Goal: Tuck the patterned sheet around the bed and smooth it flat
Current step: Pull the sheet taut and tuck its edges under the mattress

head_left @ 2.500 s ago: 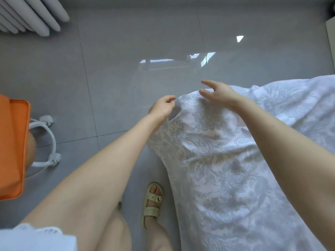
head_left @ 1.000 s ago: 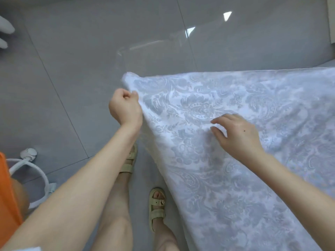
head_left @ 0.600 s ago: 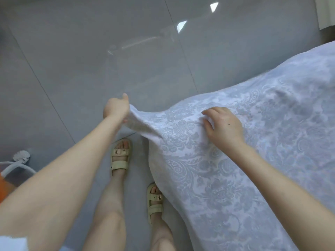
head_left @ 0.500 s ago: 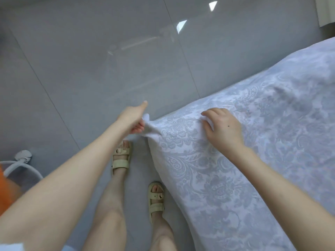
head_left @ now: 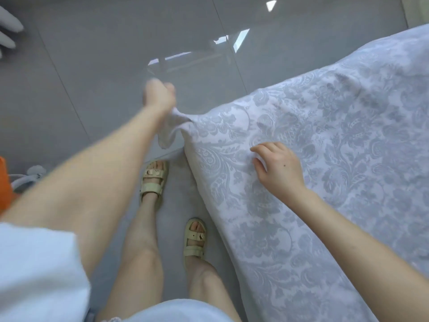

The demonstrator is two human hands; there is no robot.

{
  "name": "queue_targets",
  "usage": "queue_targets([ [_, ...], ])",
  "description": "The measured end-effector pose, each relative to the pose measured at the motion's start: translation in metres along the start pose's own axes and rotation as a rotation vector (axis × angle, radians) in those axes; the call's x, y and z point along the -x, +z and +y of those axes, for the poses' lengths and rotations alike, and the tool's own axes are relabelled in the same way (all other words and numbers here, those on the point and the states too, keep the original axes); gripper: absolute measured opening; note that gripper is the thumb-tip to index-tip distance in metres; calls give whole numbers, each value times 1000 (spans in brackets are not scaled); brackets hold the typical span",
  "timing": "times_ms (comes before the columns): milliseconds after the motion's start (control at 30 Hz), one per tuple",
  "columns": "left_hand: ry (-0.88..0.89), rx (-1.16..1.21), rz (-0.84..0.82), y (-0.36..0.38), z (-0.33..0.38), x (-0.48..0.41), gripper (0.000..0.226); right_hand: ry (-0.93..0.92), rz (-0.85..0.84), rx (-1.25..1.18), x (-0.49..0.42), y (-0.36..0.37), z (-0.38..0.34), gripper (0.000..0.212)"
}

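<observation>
The patterned sheet (head_left: 325, 159) covers the bed, with its loose corner stretched left past the mattress corner. That corner is bunched in the left hand (head_left: 159, 95), fingers curled round it (a bit blurry). So the tuck looks like the left hand's job, down and back toward the bed. The right hand (head_left: 278, 170) rests on top nearby, fingers relaxed, just pressing. Half a second ago the left hand was lower and closer in; the right hand has barely budged.

no readable text or labels.
</observation>
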State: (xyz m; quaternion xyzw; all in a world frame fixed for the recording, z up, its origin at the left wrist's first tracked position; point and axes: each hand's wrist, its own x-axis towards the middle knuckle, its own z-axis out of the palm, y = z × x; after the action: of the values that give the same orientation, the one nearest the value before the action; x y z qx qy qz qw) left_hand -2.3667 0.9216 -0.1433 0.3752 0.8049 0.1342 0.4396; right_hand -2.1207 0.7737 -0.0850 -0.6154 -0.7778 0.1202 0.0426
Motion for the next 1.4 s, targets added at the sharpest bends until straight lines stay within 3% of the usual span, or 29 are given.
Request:
queue_targets([
  [133, 70, 126, 60, -26, -4, 30, 45, -14, 11, -11, 43, -4, 5, 20],
  [333, -98, 266, -212, 39, -98, 165, 41, -19, -39, 3, 144, 0, -4, 19],
  [567, -155, 215, -417, 81, -194, 288, 36, 79, -107, 35, 280, 7, -16, 18],
  [800, -88, 215, -440, 74, -270, 381, 35, 406, -120, 18, 434, 23, -60, 20],
  [1167, -50, 90, -548, 91, -337, 515, 34, 567, -337, -68, 618, 21, -138, 29],
  [1400, 67, 6, -552, 137, -350, 618, 29, 707, -290, -145, 722, 7, -137, 33],
])
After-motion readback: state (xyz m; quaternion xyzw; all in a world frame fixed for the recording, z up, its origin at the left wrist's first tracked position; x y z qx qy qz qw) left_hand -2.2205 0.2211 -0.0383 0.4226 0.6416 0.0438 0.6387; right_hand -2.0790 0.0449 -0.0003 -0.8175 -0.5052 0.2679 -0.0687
